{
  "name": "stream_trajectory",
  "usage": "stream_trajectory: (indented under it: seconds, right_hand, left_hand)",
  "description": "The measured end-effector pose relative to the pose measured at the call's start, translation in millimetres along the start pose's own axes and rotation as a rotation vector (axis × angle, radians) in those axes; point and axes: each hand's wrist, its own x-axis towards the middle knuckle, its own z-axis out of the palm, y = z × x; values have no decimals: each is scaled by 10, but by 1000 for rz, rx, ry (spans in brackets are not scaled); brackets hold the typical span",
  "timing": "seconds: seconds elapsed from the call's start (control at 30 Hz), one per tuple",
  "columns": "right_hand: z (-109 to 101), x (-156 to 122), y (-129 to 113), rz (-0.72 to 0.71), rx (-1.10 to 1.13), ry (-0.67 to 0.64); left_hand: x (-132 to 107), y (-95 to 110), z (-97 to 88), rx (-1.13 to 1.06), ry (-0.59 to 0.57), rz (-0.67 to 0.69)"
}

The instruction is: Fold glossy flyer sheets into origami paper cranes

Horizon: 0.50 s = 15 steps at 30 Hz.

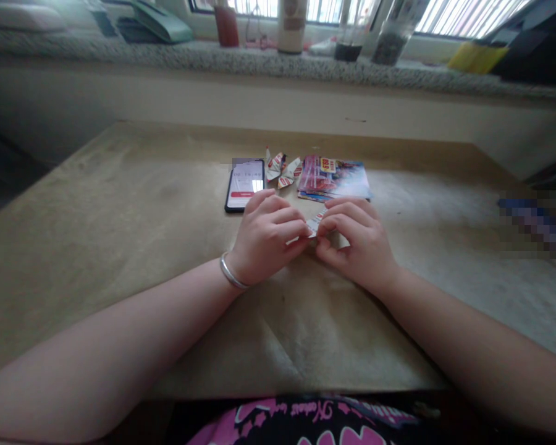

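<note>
Both my hands meet at the middle of the table (120,222), pinching a small folded piece of printed paper (315,222) between them. My left hand (267,235), with a silver bangle on its wrist, has its fingers curled onto the paper's left side. My right hand (356,238) grips the right side with bent fingers. Most of the paper is hidden by the fingers. Just beyond my hands lie two finished folded paper figures (282,170), a stack of colourful printed sheets (334,178) and a black phone (244,184) with a lit screen.
The table wears a wrinkled tan cover. Behind it runs a speckled stone ledge (269,62) under a barred window, holding jars, a red cup, a white bottle and a yellow object. A blurred-out patch sits at the table's right edge (535,225).
</note>
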Motion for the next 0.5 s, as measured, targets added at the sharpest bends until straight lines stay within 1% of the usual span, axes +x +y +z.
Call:
stream_trajectory:
  seconds: [0.27,0.5]
  right_hand:
    - [-4,-7,46,-11,18,3]
    - [-24,-16,67,2,30,-21]
  left_hand:
    - [-6,-19,-1,-15,-6,6]
    - [-7,-12,-6,-17,-38,-14]
